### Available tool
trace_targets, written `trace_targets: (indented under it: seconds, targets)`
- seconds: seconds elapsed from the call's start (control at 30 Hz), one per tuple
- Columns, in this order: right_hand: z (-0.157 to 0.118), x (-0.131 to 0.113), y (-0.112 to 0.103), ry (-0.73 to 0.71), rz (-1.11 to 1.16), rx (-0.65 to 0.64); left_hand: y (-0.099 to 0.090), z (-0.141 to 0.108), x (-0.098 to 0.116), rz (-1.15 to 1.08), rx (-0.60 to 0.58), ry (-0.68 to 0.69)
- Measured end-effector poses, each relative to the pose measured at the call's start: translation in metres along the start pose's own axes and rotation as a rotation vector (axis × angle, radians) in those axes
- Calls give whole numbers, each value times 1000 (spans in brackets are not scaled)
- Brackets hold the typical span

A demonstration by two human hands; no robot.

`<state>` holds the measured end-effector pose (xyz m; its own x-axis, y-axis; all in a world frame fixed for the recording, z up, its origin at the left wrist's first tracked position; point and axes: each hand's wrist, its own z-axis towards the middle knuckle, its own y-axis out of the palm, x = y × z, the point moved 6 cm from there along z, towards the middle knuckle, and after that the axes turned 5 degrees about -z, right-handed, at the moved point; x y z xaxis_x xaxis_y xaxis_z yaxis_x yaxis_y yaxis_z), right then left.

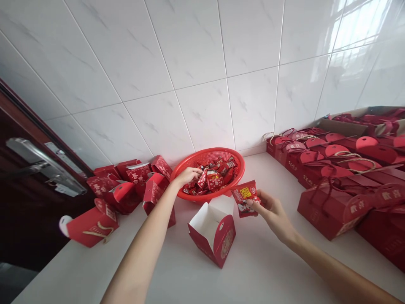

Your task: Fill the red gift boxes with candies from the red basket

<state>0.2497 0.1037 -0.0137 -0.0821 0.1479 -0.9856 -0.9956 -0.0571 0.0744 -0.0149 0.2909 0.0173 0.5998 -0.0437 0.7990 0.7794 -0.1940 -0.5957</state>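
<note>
My right hand holds a red snack packet with yellow lettering, pinched at its right side. The packet is just right of the basket's front rim. My left hand reaches over the left rim of a red plastic basket and touches the small red packets inside; its fingertips are close together, and whether they grip a packet is too small to tell. Between my forearms, in front of the basket, an open red box with a white inside stands on the white table. No contents show in it.
Several red boxes stand at the left, one with a rope handle near the table's edge. Rows of closed red boxes fill the right, with a carton behind. A tiled wall and a dark door border the table.
</note>
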Motion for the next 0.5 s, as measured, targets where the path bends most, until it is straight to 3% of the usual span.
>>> trace_targets:
  seconds: [0.1,0.27,0.5]
  targets:
    - [0,-1,1,-1,0,-1,1,-1,0,64,-1,1]
    - [-1,-5,0,-11,15,-2,-9,5,-9,274,100,-48]
    - [-2,-10,0,-40,11,2,-7,5,-17,372,17,-106]
